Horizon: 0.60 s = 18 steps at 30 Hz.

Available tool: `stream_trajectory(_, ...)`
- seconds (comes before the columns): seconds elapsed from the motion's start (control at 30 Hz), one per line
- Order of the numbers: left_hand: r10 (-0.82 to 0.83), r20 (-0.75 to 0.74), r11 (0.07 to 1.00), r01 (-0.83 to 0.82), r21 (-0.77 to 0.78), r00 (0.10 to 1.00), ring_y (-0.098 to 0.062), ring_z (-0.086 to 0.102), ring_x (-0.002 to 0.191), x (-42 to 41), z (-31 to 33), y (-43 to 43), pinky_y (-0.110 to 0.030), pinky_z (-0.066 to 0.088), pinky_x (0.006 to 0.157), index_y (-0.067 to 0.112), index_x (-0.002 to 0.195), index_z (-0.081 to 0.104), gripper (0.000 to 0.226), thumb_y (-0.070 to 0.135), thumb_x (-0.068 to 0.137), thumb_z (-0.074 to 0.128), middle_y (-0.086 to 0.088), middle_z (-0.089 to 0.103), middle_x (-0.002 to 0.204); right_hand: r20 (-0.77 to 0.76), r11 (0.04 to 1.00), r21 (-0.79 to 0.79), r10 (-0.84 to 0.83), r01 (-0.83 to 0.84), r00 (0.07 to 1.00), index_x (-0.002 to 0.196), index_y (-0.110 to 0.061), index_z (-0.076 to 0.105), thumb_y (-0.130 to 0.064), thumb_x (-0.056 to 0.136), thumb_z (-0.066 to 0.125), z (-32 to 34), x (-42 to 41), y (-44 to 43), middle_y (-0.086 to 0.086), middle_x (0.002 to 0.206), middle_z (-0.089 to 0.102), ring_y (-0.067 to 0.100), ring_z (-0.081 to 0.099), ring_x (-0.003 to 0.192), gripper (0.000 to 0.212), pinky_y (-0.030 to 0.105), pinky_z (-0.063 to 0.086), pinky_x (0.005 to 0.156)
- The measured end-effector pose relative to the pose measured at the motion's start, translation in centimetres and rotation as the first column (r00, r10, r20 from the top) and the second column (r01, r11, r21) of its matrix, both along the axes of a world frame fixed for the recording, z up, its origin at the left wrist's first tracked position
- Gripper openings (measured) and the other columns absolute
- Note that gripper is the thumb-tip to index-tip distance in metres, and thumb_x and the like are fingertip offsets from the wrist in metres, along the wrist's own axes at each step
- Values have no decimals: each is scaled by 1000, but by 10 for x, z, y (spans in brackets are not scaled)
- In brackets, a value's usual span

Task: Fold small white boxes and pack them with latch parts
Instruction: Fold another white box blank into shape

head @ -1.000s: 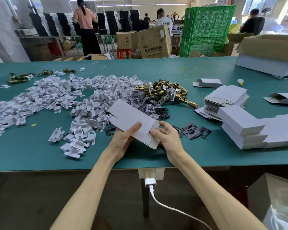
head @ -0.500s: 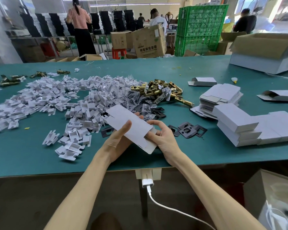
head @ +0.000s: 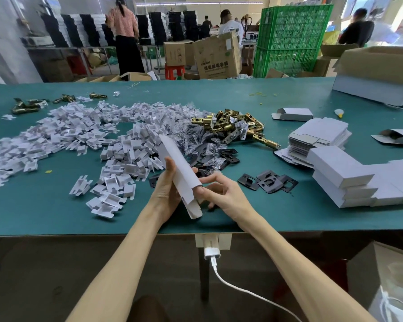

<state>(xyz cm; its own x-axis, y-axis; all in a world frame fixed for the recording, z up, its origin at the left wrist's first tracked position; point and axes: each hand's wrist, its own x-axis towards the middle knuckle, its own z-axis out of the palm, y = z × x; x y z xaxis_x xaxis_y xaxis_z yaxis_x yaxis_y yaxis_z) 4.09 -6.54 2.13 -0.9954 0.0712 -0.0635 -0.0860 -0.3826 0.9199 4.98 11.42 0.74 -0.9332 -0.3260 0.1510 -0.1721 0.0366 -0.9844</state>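
The white box (head: pixel 176 163) runs near-to-far between both hands, left hand (head: pixel 166 194) gripping it, right hand (head: pixel 223 196) seemingly pinching its near end.

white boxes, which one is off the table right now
The half-folded box, held up off the table by the left hand and right hand; the closed boxes and flat blanks at right all lie on it.

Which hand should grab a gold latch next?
Right. The left hand grips the box, and the right hand lies nearer the gold latches.
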Motion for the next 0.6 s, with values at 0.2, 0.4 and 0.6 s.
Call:
stream_trajectory(0.2,53,-59,989,-61,-138,997,-30,71,91,1,0,6,-39,60,76,-10,130,55,151,99,27,71,-17,69,99,-26,997,66,-47,48,999,111,-13,66,-53,93,64,2,1,-4,14,97,74,16,67,73,44,45,58,75)
stream_trajectory(0.4,16,-60,986,-26,-167,998,-29,71,83,3,-4,8,-36,61,72,-1,109,67,121,103,48,58,-17,70,95,-36,991,124,-46,50,998,119,-24,59,-52,92,68,-3,-1,-6,-5,90,76,7,66,79,40,30,57,66)
stream_trajectory(0.6,29,-45,982,-37,-184,999,-30,72,87,4,-4,10,-44,61,81,10,108,71,113,105,50,52,-12,73,90,-79,986,163,-18,31,997,127,-39,51,-68,85,64,-6,-1,-7,0,93,74,12,68,84,52,35,56,77)
